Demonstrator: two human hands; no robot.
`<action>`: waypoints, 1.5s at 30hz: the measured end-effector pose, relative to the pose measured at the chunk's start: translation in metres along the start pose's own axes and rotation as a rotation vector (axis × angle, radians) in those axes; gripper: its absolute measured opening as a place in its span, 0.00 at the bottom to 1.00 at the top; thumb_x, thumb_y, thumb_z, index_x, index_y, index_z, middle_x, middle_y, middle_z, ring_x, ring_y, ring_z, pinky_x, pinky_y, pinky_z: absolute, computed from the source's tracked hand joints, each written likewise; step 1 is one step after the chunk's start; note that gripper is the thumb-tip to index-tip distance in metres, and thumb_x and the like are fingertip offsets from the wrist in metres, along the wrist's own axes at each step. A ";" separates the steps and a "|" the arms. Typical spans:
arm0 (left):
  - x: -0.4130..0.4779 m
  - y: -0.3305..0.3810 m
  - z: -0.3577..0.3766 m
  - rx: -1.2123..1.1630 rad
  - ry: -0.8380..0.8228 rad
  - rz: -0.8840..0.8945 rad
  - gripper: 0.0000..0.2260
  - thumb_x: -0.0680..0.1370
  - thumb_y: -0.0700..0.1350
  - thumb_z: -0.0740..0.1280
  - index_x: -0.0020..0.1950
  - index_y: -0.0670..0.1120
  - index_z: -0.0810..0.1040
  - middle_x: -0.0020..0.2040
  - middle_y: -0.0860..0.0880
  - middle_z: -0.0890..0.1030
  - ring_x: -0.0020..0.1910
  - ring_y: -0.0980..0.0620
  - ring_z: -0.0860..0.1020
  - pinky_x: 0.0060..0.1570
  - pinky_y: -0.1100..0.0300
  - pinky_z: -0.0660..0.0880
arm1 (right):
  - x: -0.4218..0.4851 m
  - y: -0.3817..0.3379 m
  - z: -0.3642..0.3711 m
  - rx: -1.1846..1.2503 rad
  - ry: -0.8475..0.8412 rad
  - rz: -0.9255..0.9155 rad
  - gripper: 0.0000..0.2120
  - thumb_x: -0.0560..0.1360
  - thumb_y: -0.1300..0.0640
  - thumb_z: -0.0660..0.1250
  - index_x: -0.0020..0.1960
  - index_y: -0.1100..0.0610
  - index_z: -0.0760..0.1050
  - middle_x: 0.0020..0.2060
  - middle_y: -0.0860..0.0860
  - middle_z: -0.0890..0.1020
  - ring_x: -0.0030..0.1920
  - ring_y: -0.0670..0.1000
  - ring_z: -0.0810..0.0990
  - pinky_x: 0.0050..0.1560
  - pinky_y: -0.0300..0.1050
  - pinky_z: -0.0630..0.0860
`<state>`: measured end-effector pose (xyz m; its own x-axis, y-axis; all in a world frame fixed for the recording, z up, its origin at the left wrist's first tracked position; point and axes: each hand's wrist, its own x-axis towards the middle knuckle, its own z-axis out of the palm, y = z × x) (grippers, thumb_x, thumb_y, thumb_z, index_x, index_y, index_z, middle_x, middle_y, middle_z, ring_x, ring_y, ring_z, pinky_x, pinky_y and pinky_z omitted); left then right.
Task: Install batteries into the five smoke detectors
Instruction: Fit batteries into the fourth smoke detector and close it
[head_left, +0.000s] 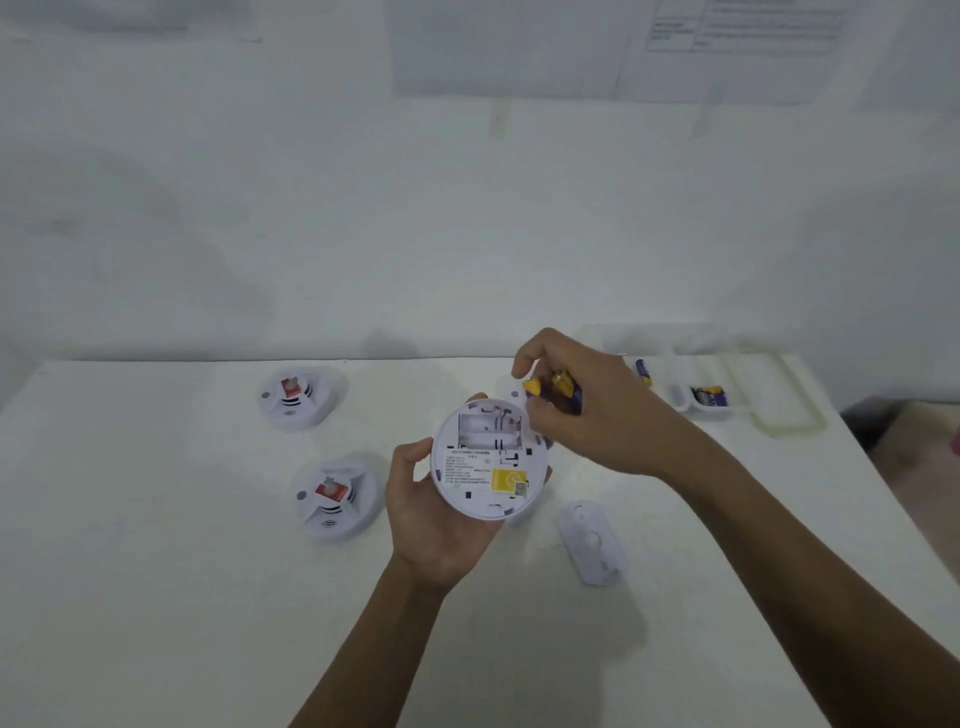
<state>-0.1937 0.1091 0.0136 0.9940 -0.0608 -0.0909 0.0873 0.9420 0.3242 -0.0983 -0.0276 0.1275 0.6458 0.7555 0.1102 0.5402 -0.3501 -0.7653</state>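
One upturned smoke detector (485, 460) gripped by left hand (434, 512), empty slots (488, 432) crosswise; right hand (589, 423) pinches batteries (562, 387) just beside its far-right rim.

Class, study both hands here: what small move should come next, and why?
Probably lower one of the batteries from the right hand into the open bay of the detector held by the left hand: the bay looks empty, and the batteries sit just beside it.

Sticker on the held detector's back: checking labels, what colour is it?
The sticker on the smoke detector is yellow; the head view shows it best.
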 end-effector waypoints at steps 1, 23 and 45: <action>0.004 -0.005 0.001 -0.001 0.005 -0.010 0.26 0.77 0.53 0.54 0.73 0.44 0.63 0.71 0.38 0.65 0.71 0.35 0.61 0.71 0.37 0.51 | 0.000 0.007 -0.009 -0.005 0.000 0.042 0.08 0.74 0.61 0.65 0.49 0.49 0.72 0.34 0.46 0.76 0.36 0.54 0.76 0.39 0.49 0.77; 0.073 -0.088 0.024 -0.052 -0.051 -0.004 0.28 0.77 0.54 0.49 0.74 0.41 0.62 0.71 0.35 0.65 0.73 0.34 0.49 0.73 0.41 0.40 | 0.013 0.254 -0.132 -0.430 -0.115 0.740 0.02 0.75 0.63 0.61 0.47 0.61 0.71 0.40 0.58 0.77 0.37 0.55 0.74 0.29 0.40 0.67; 0.086 -0.103 0.022 -0.029 0.016 0.008 0.29 0.77 0.54 0.54 0.76 0.46 0.55 0.71 0.36 0.65 0.73 0.34 0.54 0.72 0.40 0.41 | 0.052 0.256 -0.121 -0.708 -0.023 0.162 0.11 0.76 0.63 0.58 0.57 0.62 0.73 0.50 0.57 0.76 0.49 0.57 0.76 0.50 0.49 0.74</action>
<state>-0.1161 -0.0009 -0.0066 0.9934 -0.0482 -0.1037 0.0773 0.9515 0.2978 0.1396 -0.1450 0.0140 0.7400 0.6725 0.0108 0.6635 -0.7273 -0.1759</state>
